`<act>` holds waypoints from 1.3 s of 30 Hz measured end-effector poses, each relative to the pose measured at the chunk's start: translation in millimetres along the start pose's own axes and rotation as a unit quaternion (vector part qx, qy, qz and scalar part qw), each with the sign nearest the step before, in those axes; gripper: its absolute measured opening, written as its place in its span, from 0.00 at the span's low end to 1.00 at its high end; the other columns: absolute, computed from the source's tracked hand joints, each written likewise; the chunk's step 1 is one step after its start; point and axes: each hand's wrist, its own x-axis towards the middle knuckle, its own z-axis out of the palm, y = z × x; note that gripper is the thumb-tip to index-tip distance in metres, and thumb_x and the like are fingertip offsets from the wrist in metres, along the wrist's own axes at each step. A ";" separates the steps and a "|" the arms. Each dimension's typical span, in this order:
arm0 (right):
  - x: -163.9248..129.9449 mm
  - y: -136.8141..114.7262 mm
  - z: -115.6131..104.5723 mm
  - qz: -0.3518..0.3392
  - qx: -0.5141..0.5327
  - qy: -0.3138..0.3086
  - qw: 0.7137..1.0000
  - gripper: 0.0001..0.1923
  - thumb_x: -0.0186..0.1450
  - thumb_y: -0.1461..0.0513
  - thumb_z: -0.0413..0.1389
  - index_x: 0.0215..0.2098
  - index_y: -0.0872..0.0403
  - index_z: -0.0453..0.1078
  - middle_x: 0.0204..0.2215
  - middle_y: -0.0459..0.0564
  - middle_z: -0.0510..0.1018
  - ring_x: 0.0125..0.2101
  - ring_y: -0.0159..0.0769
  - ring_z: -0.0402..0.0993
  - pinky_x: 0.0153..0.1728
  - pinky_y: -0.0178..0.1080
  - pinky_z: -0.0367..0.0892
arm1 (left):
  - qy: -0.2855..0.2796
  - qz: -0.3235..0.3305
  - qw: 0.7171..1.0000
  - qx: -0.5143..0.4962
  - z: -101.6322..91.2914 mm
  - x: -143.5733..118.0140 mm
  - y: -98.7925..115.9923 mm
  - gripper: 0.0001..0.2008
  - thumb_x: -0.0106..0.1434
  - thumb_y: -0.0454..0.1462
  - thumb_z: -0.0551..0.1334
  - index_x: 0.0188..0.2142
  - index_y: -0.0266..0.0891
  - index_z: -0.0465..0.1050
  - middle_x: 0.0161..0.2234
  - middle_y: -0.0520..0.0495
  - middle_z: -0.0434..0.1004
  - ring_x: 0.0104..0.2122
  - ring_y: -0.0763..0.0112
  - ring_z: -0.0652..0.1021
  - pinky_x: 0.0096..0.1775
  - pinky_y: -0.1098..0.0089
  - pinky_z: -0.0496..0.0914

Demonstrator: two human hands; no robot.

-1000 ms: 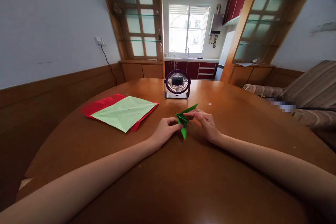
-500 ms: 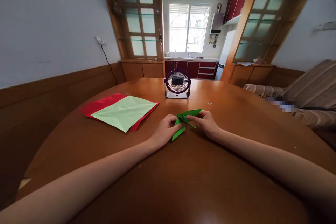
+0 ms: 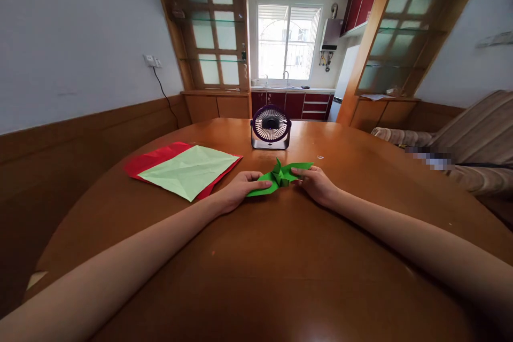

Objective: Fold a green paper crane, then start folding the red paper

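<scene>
Round wooden table; fan, red paper, pale green sheet, green origami

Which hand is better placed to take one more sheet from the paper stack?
Probably the left hand. It grips the green folded paper on the side nearer the stack, where the light green sheet lies on the red sheets. The right hand is farther away.

A home: a round wooden desk in a dining room, a striped sofa beside it, and a kitchen with red cabinets and sink beyond.
</scene>
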 end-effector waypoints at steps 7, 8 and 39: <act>-1.2 -4.1 -1.2 0.017 0.005 -0.039 0.999 0.11 0.56 0.55 0.65 0.30 0.54 0.77 0.33 0.49 0.81 0.35 0.38 0.75 0.44 0.43 0.65 | 0.030 0.031 0.998 -0.047 3.9 2.5 -0.4 0.15 0.51 0.43 0.72 0.31 0.35 0.74 0.33 0.47 0.78 0.32 0.72 0.77 0.38 0.70 0.70; -1.5 -4.4 -1.0 0.021 0.001 -0.043 0.999 0.12 0.55 0.55 0.65 0.31 0.54 0.77 0.33 0.50 0.81 0.35 0.38 0.75 0.44 0.43 0.65 | 0.032 0.031 0.998 -0.054 4.2 2.4 -0.2 0.15 0.51 0.42 0.72 0.32 0.35 0.74 0.35 0.47 0.78 0.32 0.71 0.77 0.39 0.69 0.71; 12.3 -6.6 -27.3 0.026 0.002 -0.021 0.999 0.13 0.53 0.56 0.68 0.32 0.54 0.77 0.30 0.47 0.79 0.29 0.31 0.72 0.36 0.39 0.68 | 0.115 0.061 0.973 -0.192 -6.8 12.9 -5.3 0.05 0.60 0.35 0.67 0.33 0.33 0.78 0.33 0.44 0.80 0.30 0.72 0.79 0.36 0.71 0.76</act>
